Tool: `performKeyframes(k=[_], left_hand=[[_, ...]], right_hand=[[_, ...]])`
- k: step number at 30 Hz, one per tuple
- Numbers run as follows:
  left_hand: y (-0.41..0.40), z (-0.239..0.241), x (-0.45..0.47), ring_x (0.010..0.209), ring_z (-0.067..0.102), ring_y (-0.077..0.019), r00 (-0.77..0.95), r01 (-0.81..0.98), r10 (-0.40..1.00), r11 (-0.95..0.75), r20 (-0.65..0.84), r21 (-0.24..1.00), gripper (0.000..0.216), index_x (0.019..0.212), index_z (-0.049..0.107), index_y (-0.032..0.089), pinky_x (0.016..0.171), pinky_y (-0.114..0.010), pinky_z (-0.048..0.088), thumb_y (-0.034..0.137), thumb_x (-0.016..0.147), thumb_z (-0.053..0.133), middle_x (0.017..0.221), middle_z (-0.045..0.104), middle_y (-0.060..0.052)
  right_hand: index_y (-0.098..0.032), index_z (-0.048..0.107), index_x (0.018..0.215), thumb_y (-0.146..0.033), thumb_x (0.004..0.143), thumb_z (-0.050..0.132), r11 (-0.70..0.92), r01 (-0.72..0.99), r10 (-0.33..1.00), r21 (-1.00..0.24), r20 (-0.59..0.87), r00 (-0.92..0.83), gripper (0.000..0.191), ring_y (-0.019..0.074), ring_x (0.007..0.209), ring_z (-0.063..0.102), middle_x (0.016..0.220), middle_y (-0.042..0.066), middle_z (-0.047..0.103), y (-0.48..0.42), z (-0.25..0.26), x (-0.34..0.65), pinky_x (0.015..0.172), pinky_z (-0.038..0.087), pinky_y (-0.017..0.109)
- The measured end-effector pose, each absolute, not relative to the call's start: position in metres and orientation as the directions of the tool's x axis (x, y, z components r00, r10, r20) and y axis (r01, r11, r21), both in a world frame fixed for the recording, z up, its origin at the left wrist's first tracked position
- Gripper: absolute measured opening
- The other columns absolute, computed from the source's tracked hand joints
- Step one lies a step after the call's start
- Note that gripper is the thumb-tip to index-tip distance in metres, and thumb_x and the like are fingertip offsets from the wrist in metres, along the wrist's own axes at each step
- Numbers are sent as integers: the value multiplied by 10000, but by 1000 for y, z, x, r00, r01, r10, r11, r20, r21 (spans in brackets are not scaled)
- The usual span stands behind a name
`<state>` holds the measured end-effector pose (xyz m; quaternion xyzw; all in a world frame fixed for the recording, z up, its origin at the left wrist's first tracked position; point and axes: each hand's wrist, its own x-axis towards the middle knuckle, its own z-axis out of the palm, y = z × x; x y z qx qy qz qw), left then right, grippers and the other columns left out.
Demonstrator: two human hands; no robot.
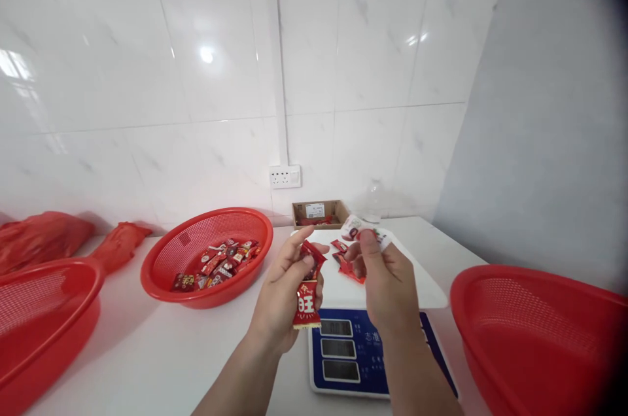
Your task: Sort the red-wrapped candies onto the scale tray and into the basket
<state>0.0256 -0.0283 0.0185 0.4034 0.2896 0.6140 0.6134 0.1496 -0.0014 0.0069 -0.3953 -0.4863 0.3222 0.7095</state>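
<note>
Fig. Head view of white counter (161,350); landmark = digital scale (338,347), blue front, white pan (336,292).

Far L of scale: crumpled red plastic bag (44,239) by the tiled wall. In front of it, a red mesh basket (44,311), cut off by the frame edge.

Nearer, still L of scale: second red basket (196,229) w/ a loose heap of small wrapped sweets (220,265), mostly red.

L hand (282,301): over the scale's L edge, fingers curled shut round red packets (308,295). Thumb + forefinger pinch the upper one. A lower one w/ white print hangs below the palm, over the scale's front L corner.

On the pan, btw. the two hands: a few loose sachets (349,267), red, lying flat.

R hand (380,278): above the pan's middle, back toward camera, fingers bent in. The tips pinch a small white-and-red wrapper (369,233). Whether it grips one piece or more, cannot tell.

Behind scale, against the wall: open cardboard box (318,212), w/ a wall socket (284,176) above it.

R of scale: third red basket (540,318), partly out of frame, close to the scale's R side.
</note>
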Motion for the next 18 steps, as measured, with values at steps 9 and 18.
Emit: performKeyframes(k=[9, 18], left_hand=[[-28, 15, 26, 470, 457, -34, 51, -445, 983, -137, 178, 885, 352, 1086, 550, 237, 422, -171, 366, 337, 758, 630, 874, 597, -3], [-25, 12, 23, 464, 409, -38, 0, -315, 971, -227, 239, 921, 234, 786, 574, 169, 450, -152, 341, 390, 746, 642, 547, 464, 61]], right_hand=[[-183, 527, 603, -490, 812, 524, 478, -73, 875, -875, 468, 122, 371, 106, 509, 408, 555, -14, 496, -2, 6, 152, 478, 318, 248], [-185, 580, 695, -468, 798, 520, 478, 204, 879, -855, 466, -105, 307, 115, 531, 429, 576, -18, 507, -12, 16, 146, 466, 340, 234]])
